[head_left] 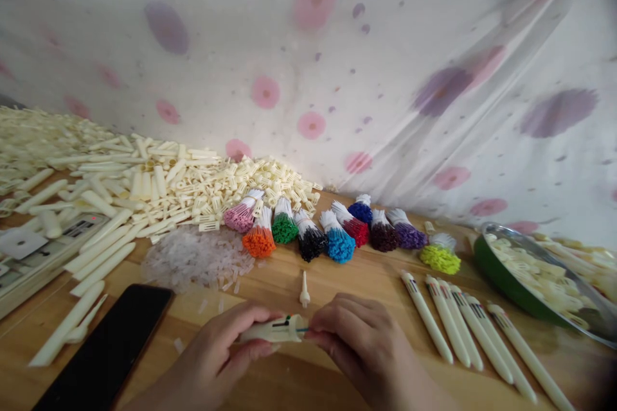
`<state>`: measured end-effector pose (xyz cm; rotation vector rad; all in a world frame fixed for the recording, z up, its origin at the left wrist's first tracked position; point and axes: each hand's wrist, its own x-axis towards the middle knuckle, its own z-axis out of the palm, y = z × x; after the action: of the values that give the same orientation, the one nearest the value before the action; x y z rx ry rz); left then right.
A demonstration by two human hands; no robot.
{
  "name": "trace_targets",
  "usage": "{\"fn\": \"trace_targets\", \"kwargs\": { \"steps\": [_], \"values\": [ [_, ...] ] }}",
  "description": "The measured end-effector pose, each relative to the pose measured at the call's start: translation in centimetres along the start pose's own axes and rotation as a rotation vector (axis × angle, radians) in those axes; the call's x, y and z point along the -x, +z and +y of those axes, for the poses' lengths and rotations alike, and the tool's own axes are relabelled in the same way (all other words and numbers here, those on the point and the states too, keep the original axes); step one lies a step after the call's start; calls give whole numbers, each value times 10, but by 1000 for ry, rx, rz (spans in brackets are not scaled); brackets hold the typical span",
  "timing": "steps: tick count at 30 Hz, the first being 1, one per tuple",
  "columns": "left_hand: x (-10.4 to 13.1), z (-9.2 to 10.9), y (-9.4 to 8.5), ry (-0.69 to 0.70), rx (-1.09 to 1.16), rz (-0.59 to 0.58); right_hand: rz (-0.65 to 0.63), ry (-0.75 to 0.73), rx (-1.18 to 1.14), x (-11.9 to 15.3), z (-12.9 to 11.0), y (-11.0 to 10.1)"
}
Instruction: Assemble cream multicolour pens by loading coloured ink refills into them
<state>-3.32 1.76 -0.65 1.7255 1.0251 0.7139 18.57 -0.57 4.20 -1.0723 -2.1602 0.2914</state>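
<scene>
A flower-printed sheet [395,26] hangs behind the wooden table [359,279], where a heap of cream plastic parts [139,170] sprawls over the far left. The green bowl [501,289] is cut off by the right edge, the pale device [29,286] by the left, the black phone [106,347] by the bottom. Clear sleeves [193,260] lie piled near the phone; coloured refill bundles [340,241] stand beyond the hands, and white pens [427,318] lie to the right. The left hand [226,347] grips a cream barrel [265,332] between thumb and fingers, which hide its left end. It lies low at centre above the table, long axis roughly left to right, open end rightward. There the right hand [359,337] closes narrowly on a blue rod [302,330], its far end hidden by the fingers. Just beyond stands a small pointed piece [304,292], tip up.
</scene>
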Motion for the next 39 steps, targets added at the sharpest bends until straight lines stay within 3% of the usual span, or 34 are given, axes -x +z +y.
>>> {"fn": "trace_targets", "kwargs": {
  "steps": [6, 13, 18, 22, 27, 31, 39],
  "values": [
    [1, -1, 0, 8, -31, 11, 65, 100, -206, 0, 2, 15],
    [-1, -5, -3, 10, -32, 24, 12, 255, -386, 1, -2, 9],
    [-1, 1, -2, 18, -10, 68, 42, 395, -470, -2, 4, 6],
    [-3, 1, -1, 39, -12, 92, 51, 509, -442, -3, 3, 6],
    [0, -6, -2, 91, -55, 93, 56, 335, -265, 0, -5, 11],
    [2, -4, -2, 111, -82, 75, 54, 285, -200, 2, -6, 12],
    [-3, 6, -3, 282, -280, 82, -121, 61, -7, 0, -4, 5]
  ]
}}
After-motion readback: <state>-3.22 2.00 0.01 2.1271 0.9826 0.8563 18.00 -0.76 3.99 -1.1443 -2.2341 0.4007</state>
